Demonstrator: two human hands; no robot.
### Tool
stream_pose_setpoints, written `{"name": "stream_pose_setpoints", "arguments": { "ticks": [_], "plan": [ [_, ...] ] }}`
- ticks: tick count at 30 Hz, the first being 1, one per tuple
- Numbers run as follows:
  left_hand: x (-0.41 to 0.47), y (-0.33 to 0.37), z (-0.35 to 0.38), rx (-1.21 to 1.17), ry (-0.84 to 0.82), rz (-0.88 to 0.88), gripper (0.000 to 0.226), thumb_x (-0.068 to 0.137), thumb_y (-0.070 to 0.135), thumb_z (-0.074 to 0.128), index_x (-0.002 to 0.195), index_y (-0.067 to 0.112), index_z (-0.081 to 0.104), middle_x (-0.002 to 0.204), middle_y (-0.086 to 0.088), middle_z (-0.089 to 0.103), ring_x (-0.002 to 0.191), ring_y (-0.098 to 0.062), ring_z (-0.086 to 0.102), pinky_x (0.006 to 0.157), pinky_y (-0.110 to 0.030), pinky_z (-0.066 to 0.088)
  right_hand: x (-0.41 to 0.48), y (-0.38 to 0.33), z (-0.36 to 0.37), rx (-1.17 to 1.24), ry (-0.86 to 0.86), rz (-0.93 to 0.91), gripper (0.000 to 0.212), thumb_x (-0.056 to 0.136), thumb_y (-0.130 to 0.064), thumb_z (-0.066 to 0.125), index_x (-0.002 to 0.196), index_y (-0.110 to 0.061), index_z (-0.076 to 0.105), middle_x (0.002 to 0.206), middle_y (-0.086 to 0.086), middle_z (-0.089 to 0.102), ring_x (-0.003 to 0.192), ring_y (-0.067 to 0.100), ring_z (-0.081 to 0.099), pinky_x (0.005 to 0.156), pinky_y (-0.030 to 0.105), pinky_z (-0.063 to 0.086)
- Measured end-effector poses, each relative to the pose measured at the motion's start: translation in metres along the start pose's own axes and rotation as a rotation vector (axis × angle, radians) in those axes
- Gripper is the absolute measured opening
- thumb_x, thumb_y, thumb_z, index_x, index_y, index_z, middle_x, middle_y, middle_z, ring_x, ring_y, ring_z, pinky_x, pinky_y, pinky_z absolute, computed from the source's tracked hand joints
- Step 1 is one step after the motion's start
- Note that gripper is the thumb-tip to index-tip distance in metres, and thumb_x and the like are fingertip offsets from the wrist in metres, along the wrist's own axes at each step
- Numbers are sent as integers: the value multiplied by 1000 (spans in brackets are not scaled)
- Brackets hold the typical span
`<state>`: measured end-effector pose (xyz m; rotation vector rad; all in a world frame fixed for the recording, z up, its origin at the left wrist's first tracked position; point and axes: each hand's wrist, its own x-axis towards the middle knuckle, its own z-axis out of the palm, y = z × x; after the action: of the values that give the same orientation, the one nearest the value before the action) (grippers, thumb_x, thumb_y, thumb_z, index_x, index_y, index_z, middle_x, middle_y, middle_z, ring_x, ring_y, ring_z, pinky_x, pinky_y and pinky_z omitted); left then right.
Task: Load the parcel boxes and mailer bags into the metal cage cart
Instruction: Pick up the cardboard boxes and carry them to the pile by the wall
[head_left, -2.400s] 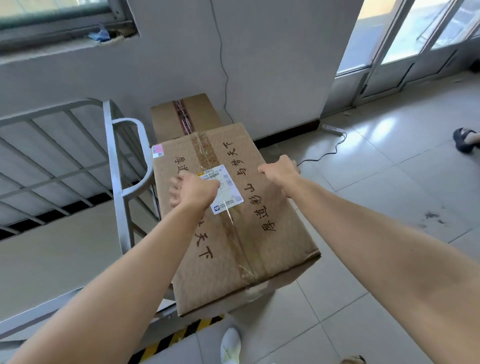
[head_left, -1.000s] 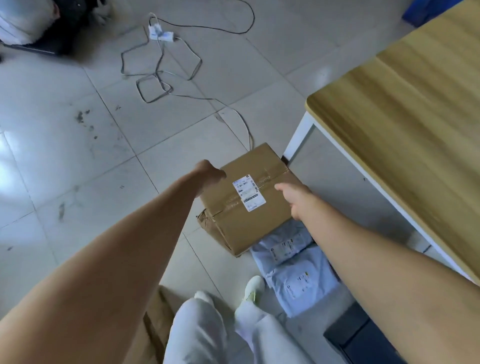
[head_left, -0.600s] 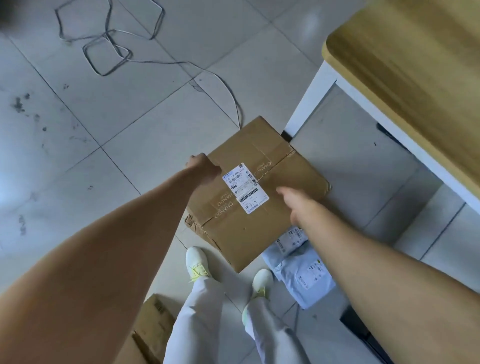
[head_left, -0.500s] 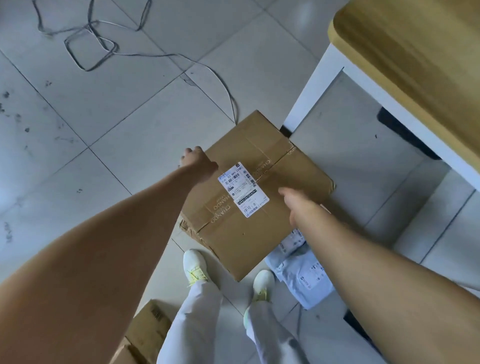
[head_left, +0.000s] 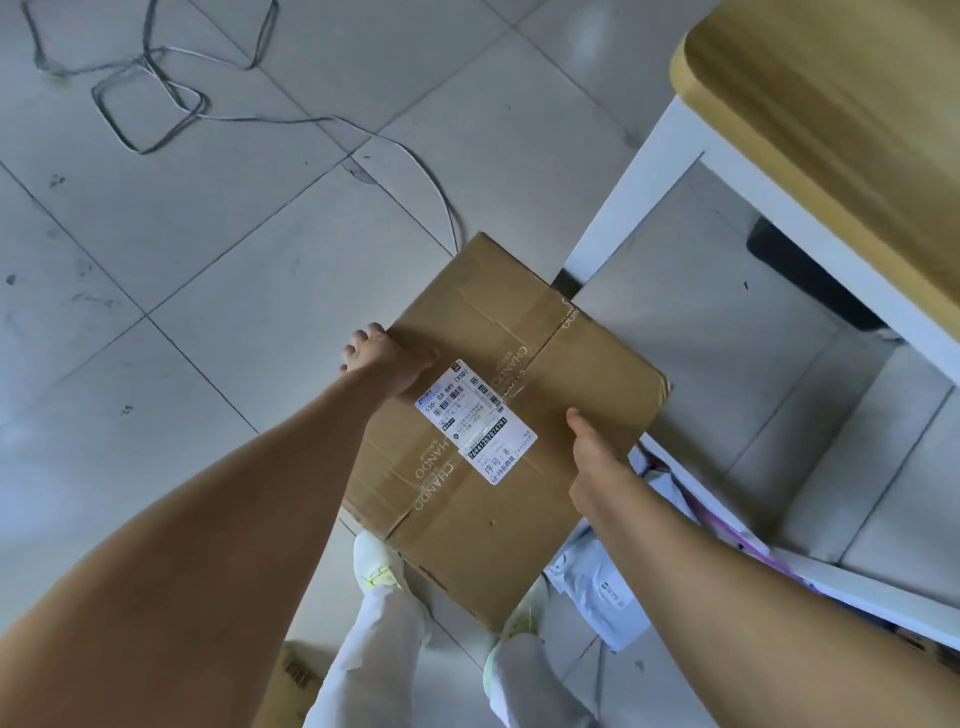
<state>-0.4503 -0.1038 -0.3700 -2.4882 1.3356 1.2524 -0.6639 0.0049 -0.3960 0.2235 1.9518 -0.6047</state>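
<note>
Right, my left hand (head_left: 382, 358) curls over the far-left edge of the parcel box (head_left: 467, 519). My right hand (head_left: 597, 457) pinches the opposite edge, thumb on top, fingers hidden beneath. The box sits tilted between them, above my shoes (head_left: 376, 566) and, I judge, off the tiled floor (head_left: 208, 260). It looks like stiff corrugated board, taped shut, one right-hand corner a little crushed. I'd guess moderate weight, so fingers belong under the edges, away from the slick tape and the label (head_left: 475, 421). Soft mailer bags (head_left: 602, 587) lie on the tiles just beside it, by the white-legged wooden table (head_left: 831, 104). A loose cable (head_left: 156, 104) snakes across the floor beyond. The cage cart is out of view.
</note>
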Motion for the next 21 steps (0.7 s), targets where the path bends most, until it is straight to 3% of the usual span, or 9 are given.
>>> {"name": "stream_pose_setpoints", "arguments": {
  "ticks": [1, 4, 7, 9, 10, 12, 13, 16, 21],
  "plan": [
    [-5, -3, -7, -10, 22, -13, 82, 80, 48, 68, 140, 6, 33, 140, -11, 37, 131, -31, 32, 109, -45, 33, -9, -3, 4, -48, -7, -35, 118, 40, -77, 70, 140, -20, 45, 142, 2, 47, 129, 24, 47, 108, 41, 36],
    [-27, -18, -44, -64, 102, -62, 82, 80, 47, 69, 139, 5, 32, 141, -11, 36, 132, -30, 31, 108, -43, 31, -34, -20, 19, -122, -3, -124, 99, 50, -71, 74, 133, -21, 53, 134, 1, 53, 122, 25, 53, 106, 43, 41],
    [-54, -41, -92, -139, 205, -126, 77, 78, 46, 68, 135, 7, 34, 138, -12, 39, 131, -30, 33, 106, -43, 29, -82, -40, 47, -246, -42, -222, 112, 29, -80, 73, 124, -23, 59, 130, -1, 59, 112, 24, 59, 98, 43, 47],
    [-74, -63, -134, -205, 255, -183, 72, 77, 47, 68, 129, 8, 36, 133, -12, 44, 127, -31, 39, 105, -42, 29, -103, -51, 74, -334, -195, -276, 96, 59, -73, 71, 134, -17, 51, 137, 4, 52, 124, 29, 52, 103, 44, 42],
    [-85, -76, -157, -251, 280, -211, 70, 75, 48, 68, 125, 9, 37, 130, -12, 48, 124, -31, 42, 104, -42, 29, -136, -59, 87, -369, -239, -312, 97, 65, -72, 69, 139, -14, 45, 140, 8, 48, 128, 31, 48, 105, 46, 39],
    [-104, -101, -199, -352, 322, -259, 70, 71, 51, 69, 118, 10, 37, 123, -12, 53, 118, -31, 46, 104, -43, 32, -212, -67, 113, -436, -214, -378, 131, 36, -88, 68, 140, -14, 40, 143, 6, 45, 131, 31, 44, 107, 47, 35],
    [-113, -117, -222, -407, 346, -281, 71, 69, 51, 69, 117, 10, 37, 121, -12, 54, 116, -32, 47, 103, -45, 34, -247, -70, 125, -496, -201, -407, 133, 34, -89, 68, 138, -12, 39, 141, 4, 44, 131, 31, 41, 108, 45, 33],
    [-139, -167, -286, -552, 422, -356, 78, 61, 53, 69, 114, 10, 32, 119, -14, 54, 115, -34, 49, 102, -48, 38, -336, -63, 164, -603, -154, -584, 95, 66, -65, 73, 132, -7, 37, 136, 10, 42, 127, 31, 41, 106, 42, 33],
    [-191, -261, -382, -757, 557, -476, 87, 49, 51, 65, 118, 11, 31, 124, -15, 54, 115, -33, 53, 100, -49, 42, -459, -24, 248, -737, -299, -744, 91, 71, -58, 72, 134, -6, 34, 137, 12, 39, 126, 30, 40, 103, 42, 34]
  ]
}}
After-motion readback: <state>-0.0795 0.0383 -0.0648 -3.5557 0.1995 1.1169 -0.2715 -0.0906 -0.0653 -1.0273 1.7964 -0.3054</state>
